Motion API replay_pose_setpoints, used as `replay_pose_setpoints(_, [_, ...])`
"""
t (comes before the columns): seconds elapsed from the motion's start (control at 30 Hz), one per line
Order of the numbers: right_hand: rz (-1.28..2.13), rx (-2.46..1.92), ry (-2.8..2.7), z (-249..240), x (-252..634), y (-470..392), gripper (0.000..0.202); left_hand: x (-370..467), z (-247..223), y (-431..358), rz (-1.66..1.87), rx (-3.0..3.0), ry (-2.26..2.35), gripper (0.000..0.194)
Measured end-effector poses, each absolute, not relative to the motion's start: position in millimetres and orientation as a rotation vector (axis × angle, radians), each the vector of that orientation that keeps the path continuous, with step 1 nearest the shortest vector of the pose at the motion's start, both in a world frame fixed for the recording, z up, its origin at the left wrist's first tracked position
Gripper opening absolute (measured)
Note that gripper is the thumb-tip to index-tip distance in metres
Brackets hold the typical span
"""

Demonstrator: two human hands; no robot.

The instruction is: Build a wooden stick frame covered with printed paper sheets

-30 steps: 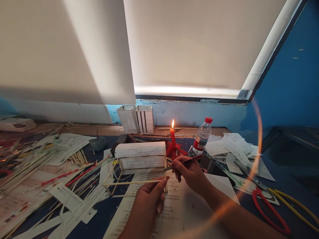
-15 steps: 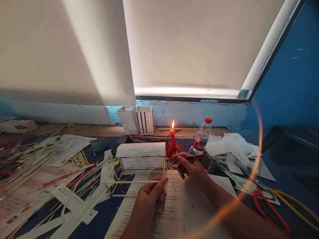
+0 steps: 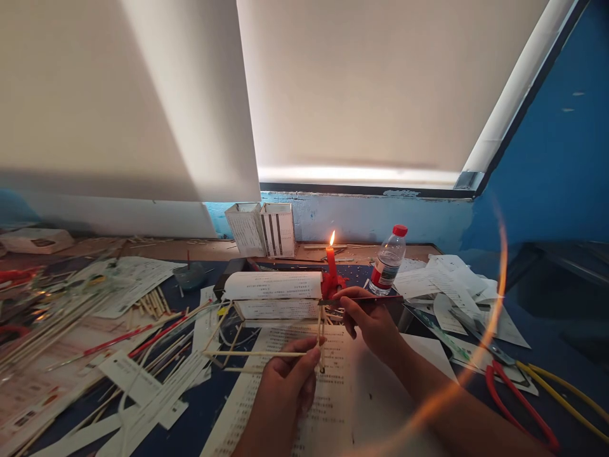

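- Left hand (image 3: 288, 379) pinches the stick frame (image 3: 242, 353) near its right end, seemingly steadying it above the printed sheet (image 3: 330, 406).
- Right hand (image 3: 373, 322) pinches a thin-bladed tool (image 3: 389, 299), probably for control, tip at the frame's far right corner.
- Lit candle (image 3: 332, 260) stands just beyond, conveniently close.

I can read no word, brand or number from here. Rows of small dark print cross the paper (image 3: 276, 287) on the stick frame (image 3: 247, 353) and the page (image 3: 333, 397) below it, too small for me. The bottle (image 3: 391, 252) wears a partly red label (image 3: 383, 274); the box (image 3: 278, 231) near the wall bears dark stripes, its lettering illegible.
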State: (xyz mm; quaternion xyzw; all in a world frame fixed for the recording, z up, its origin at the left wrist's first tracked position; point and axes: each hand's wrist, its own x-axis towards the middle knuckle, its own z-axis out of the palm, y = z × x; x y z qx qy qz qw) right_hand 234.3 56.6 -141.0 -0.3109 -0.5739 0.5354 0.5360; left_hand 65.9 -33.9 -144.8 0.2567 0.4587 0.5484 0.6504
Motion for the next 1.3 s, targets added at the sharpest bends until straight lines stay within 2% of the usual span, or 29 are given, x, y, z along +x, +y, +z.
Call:
replay_pose_setpoints(0.23, [1.32, -0.731, -1.442, -141.1, 229.9, 47.3, 0.018, 65.4, -143.1, -33.9, 1.232, 0.576, 1.03, 0.053])
replay_pose_setpoints(0.53, [1.197, -0.802, -1.433, -138.5, 235.6, 57.1, 0.02, 66.4, -147.0, -32.6, 1.234, 0.68, 1.087, 0.051])
replay_pose_setpoints(0.87, [1.345, -0.842, -1.332, -140.7, 229.3, 57.9, 0.023, 68.3, -144.5, -29.4, 1.187, 0.703, 1.153, 0.062])
replay_pose_setpoints(1.1, [1.15, -0.893, -1.458, -136.2, 227.9, 58.6, 0.021, 69.0, -145.0, -32.6, 1.194, 0.699, 1.135, 0.054])
replay_pose_setpoints(1.3, [1.234, -0.836, -1.474, -133.2, 234.0, 58.8, 0.021, 68.8, -146.5, -31.4, 1.179, 0.72, 1.125, 0.055])
